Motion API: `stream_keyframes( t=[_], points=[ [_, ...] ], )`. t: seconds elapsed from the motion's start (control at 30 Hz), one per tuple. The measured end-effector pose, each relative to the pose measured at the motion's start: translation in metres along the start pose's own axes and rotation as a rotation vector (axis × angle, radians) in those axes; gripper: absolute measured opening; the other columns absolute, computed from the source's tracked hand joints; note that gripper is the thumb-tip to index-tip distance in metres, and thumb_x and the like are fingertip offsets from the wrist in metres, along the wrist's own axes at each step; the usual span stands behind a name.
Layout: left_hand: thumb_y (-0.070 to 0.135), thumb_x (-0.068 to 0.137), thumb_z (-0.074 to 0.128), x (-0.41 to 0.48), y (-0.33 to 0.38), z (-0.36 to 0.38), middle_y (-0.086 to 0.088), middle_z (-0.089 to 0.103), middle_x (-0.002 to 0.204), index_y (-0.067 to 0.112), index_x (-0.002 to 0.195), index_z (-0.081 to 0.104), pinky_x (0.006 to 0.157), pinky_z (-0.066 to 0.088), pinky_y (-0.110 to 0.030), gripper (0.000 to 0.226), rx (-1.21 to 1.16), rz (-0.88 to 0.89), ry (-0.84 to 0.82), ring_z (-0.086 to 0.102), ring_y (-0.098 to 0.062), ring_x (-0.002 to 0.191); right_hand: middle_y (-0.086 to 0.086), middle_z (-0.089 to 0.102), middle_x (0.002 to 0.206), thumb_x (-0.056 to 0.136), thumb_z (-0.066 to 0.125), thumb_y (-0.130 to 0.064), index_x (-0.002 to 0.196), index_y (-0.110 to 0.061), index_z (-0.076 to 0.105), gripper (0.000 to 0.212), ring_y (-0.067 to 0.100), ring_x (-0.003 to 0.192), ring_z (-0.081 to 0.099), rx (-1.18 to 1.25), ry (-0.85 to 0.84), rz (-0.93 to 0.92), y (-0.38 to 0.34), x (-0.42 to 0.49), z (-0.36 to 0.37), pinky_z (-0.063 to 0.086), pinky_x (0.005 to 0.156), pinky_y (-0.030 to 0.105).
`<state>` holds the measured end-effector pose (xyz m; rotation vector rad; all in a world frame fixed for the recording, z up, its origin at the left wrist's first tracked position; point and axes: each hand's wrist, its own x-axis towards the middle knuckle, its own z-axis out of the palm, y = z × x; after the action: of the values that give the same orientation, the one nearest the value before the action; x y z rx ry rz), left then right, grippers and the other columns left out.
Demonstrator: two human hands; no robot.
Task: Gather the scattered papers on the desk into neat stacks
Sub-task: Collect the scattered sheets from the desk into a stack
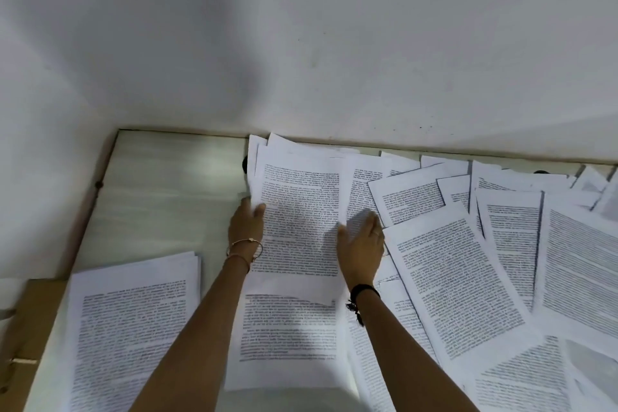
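Observation:
A loose bunch of printed sheets (pixel 301 211) lies at the middle of the pale desk (pixel 160 194), reaching back to the wall. My left hand (pixel 245 224) holds its left edge, thumb lying over the paper and the fingers hidden beneath. My right hand (pixel 363 244) rests with straight, spread fingers against the bunch's right edge, thumb on the top sheet. A squared stack (pixel 133 328) sits at the front left. Another sheet pile (pixel 287 328) lies between my forearms. Scattered sheets (pixel 501 261) overlap at all angles across the right half.
A white wall (pixel 334 43) runs along the desk's far edge and left side. A brown cardboard piece (pixel 33 328) lies off the desk's left edge. A small dark object (pixel 245 164) peeks out behind the bunch.

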<state>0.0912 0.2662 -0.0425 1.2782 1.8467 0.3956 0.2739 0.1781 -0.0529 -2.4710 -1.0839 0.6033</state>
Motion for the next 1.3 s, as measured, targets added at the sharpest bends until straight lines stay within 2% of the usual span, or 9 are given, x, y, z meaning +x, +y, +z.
stream_keyframes(
  t=[0.1, 0.3, 0.5, 0.67, 0.8, 1.0, 1.1, 1.23, 1.3],
  points=[
    [0.018, 0.097, 0.04, -0.01, 0.004, 0.017, -0.02, 0.06, 0.123, 0.009, 0.13, 0.044, 0.089, 0.045, -0.036, 0.035, -0.001, 0.055, -0.153, 0.058, -0.037, 0.108, 0.01, 0.02, 0.159, 0.093, 0.047, -0.055, 0.154, -0.012, 0.009, 0.083, 0.026, 0.146, 0.022, -0.003, -0.095, -0.183, 0.002, -0.001, -0.001, 0.021, 0.117, 0.038],
    [0.037, 0.081, 0.064, -0.003, -0.002, 0.02, -0.026, 0.057, 0.106, 0.004, 0.107, 0.065, 0.088, 0.05, -0.044, 0.042, 0.11, -0.024, 0.03, 0.056, -0.038, 0.103, 0.019, 0.045, 0.14, 0.094, 0.053, -0.043, 0.146, -0.006, 0.029, 0.069, 0.034, 0.129, 0.038, 0.12, -0.033, -0.063, 0.014, 0.03, -0.024, 0.038, 0.106, 0.046],
    [0.027, 0.08, 0.069, -0.027, 0.027, 0.048, 0.002, 0.054, 0.115, 0.009, 0.126, 0.047, 0.094, 0.041, -0.025, 0.054, -0.246, 0.025, -0.269, 0.053, -0.015, 0.106, 0.016, 0.043, 0.142, 0.098, 0.049, -0.028, 0.146, -0.005, 0.031, 0.057, 0.031, 0.13, 0.039, 0.096, -0.015, -0.066, 0.04, 0.014, -0.024, 0.031, 0.11, 0.04],
    [0.024, 0.06, 0.074, -0.032, 0.039, 0.068, -0.013, 0.062, 0.125, 0.006, 0.124, 0.055, 0.103, 0.044, -0.034, 0.07, -0.316, -0.095, -0.426, 0.059, -0.027, 0.115, 0.008, 0.041, 0.149, 0.1, 0.045, -0.028, 0.149, -0.013, 0.029, 0.053, 0.025, 0.135, 0.041, 0.257, -0.066, -0.072, 0.052, 0.019, -0.04, 0.035, 0.108, 0.037],
    [0.003, 0.082, 0.063, -0.043, 0.033, 0.066, -0.015, 0.061, 0.124, 0.003, 0.125, 0.055, 0.09, 0.041, -0.023, 0.044, -0.235, -0.115, -0.327, 0.058, -0.03, 0.113, 0.007, 0.057, 0.134, 0.101, 0.039, -0.037, 0.149, -0.02, 0.028, 0.052, 0.018, 0.108, 0.057, 0.382, -0.135, -0.001, 0.053, 0.017, -0.054, 0.043, 0.086, 0.028],
    [0.002, 0.083, 0.062, -0.044, -0.014, 0.007, -0.022, 0.06, 0.122, -0.003, 0.122, 0.055, 0.092, 0.042, -0.03, 0.04, -0.27, -0.172, -0.069, 0.058, -0.035, 0.113, 0.003, 0.042, 0.149, 0.1, 0.031, -0.051, 0.146, -0.016, 0.037, 0.058, 0.018, 0.136, 0.041, 0.294, -0.251, -0.19, 0.056, 0.007, -0.049, 0.033, 0.114, 0.042],
    [-0.006, 0.084, 0.058, -0.046, -0.039, -0.026, -0.027, 0.056, 0.125, -0.01, 0.122, 0.052, 0.096, 0.039, -0.031, 0.039, -0.317, -0.172, -0.013, 0.055, -0.036, 0.115, -0.007, 0.046, 0.121, 0.096, 0.033, -0.061, 0.132, -0.016, 0.047, 0.06, 0.015, 0.116, 0.045, 0.227, -0.291, -0.216, 0.058, 0.009, -0.036, 0.034, 0.105, 0.038],
    [-0.009, 0.086, 0.055, -0.068, -0.057, -0.045, -0.019, 0.055, 0.113, -0.014, 0.124, 0.049, 0.08, 0.042, -0.017, 0.039, -0.434, -0.203, -0.041, 0.048, -0.02, 0.099, -0.01, 0.056, 0.121, 0.094, 0.052, -0.047, 0.138, -0.023, 0.047, 0.05, 0.01, 0.115, 0.053, 0.412, -0.376, -0.115, 0.038, -0.02, -0.041, 0.043, 0.096, 0.025],
    [-0.009, 0.084, 0.057, -0.077, -0.066, -0.045, -0.022, 0.055, 0.119, -0.012, 0.126, 0.047, 0.088, 0.038, -0.022, 0.043, -0.519, -0.197, -0.062, 0.049, -0.021, 0.103, -0.009, 0.061, 0.117, 0.093, 0.051, -0.049, 0.138, -0.03, 0.045, 0.049, 0.012, 0.109, 0.059, 0.495, -0.532, -0.12, 0.026, -0.043, -0.044, 0.046, 0.093, 0.026]
  ],
)
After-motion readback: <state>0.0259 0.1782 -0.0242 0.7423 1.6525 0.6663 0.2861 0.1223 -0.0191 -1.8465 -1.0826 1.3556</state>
